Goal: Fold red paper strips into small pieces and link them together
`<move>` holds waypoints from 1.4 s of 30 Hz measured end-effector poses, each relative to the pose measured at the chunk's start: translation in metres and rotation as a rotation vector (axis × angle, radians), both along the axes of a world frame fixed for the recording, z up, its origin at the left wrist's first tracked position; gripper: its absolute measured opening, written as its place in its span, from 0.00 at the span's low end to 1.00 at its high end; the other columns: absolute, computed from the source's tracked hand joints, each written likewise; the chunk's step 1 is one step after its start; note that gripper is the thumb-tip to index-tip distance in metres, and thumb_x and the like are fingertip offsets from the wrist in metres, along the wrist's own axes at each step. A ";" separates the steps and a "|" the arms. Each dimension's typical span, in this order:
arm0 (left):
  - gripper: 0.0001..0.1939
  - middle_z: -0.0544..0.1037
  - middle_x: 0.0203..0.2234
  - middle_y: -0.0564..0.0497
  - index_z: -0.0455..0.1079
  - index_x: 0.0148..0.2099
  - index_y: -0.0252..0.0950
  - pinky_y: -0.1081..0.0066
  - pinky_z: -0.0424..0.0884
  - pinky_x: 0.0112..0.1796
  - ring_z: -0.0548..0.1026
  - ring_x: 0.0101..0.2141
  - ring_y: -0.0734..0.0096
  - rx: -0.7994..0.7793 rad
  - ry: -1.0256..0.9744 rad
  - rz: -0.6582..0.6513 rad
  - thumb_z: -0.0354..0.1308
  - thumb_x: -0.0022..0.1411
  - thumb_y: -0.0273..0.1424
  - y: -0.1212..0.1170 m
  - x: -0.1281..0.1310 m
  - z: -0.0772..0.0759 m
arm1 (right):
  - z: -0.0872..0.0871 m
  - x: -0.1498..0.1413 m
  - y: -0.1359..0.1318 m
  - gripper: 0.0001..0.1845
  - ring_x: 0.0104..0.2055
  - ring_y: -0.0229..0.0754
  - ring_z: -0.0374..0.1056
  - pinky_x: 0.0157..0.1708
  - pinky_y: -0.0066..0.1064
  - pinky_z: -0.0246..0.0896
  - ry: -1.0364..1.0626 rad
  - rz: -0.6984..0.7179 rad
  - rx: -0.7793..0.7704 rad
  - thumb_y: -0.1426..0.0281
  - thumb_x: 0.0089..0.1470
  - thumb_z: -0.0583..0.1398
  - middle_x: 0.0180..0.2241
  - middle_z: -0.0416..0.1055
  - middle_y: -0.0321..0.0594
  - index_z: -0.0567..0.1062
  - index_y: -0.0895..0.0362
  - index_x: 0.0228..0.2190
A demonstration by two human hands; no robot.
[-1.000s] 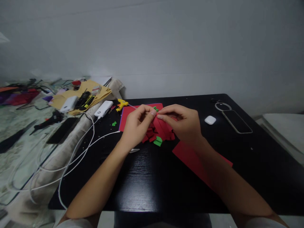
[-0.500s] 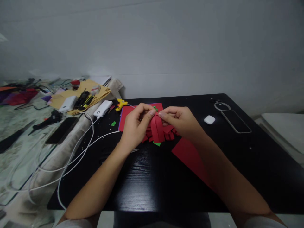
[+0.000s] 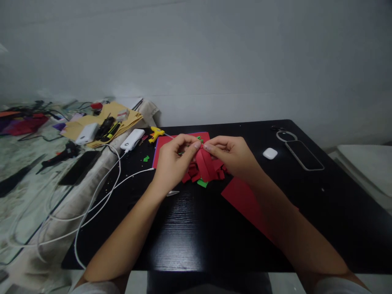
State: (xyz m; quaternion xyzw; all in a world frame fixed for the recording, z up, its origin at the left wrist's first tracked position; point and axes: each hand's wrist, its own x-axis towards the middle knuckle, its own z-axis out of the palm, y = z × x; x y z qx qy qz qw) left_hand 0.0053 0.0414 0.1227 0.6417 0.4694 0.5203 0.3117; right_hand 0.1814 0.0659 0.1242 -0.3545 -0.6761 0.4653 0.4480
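Observation:
Between both hands hangs a red paper strip [image 3: 206,165], curved and creased down its length. My left hand [image 3: 176,159] pinches its top end between thumb and fingers. From the other side my right hand [image 3: 232,155] pinches the same end, the fingertips of both hands nearly touching. Under the strip lies a heap of small red paper pieces [image 3: 193,173], with a green paper piece [image 3: 202,183] at its near edge. Behind the hands are red sheets [image 3: 162,146] with bits of green on them. A larger red sheet [image 3: 245,200] lies partly beneath my right forearm.
A yellow glue gun [image 3: 156,134] and a white power bank [image 3: 132,139] with a cable stand at the back left. On the right are a white earphone case [image 3: 270,153] and a phone [image 3: 304,156]. A pointed metal tool [image 3: 173,193] lies beside my left wrist.
The red strip has swung slightly at its lower end and turned to the right, uncovering more of the green piece. Both hands keep their pinch with only slight movement.

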 end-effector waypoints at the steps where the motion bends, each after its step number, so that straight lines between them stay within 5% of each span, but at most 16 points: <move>1: 0.10 0.75 0.25 0.52 0.75 0.39 0.35 0.77 0.63 0.22 0.69 0.23 0.77 0.006 0.009 -0.001 0.61 0.64 0.37 0.000 -0.001 0.000 | -0.001 0.000 0.000 0.11 0.31 0.39 0.75 0.30 0.29 0.70 -0.010 -0.003 0.011 0.63 0.57 0.64 0.30 0.80 0.39 0.81 0.58 0.33; 12: 0.11 0.73 0.20 0.54 0.73 0.35 0.36 0.76 0.64 0.22 0.70 0.21 0.76 -0.038 -0.024 -0.043 0.60 0.64 0.39 0.003 -0.002 0.002 | -0.001 -0.002 -0.001 0.09 0.33 0.39 0.74 0.34 0.30 0.70 -0.041 -0.013 0.082 0.66 0.59 0.61 0.31 0.79 0.38 0.81 0.57 0.33; 26: 0.11 0.75 0.23 0.52 0.73 0.36 0.35 0.77 0.66 0.21 0.72 0.21 0.76 -0.035 -0.093 0.012 0.61 0.64 0.39 0.002 0.002 0.000 | -0.006 -0.008 0.001 0.08 0.35 0.41 0.77 0.38 0.34 0.74 0.127 -0.054 -0.039 0.66 0.52 0.66 0.33 0.81 0.41 0.79 0.57 0.34; 42: 0.11 0.75 0.22 0.52 0.73 0.36 0.34 0.78 0.65 0.17 0.70 0.19 0.77 -0.098 -0.095 -0.055 0.62 0.63 0.38 0.003 -0.001 0.004 | -0.002 -0.008 -0.003 0.04 0.35 0.41 0.77 0.38 0.33 0.74 0.094 -0.158 0.067 0.70 0.52 0.66 0.32 0.80 0.40 0.80 0.57 0.32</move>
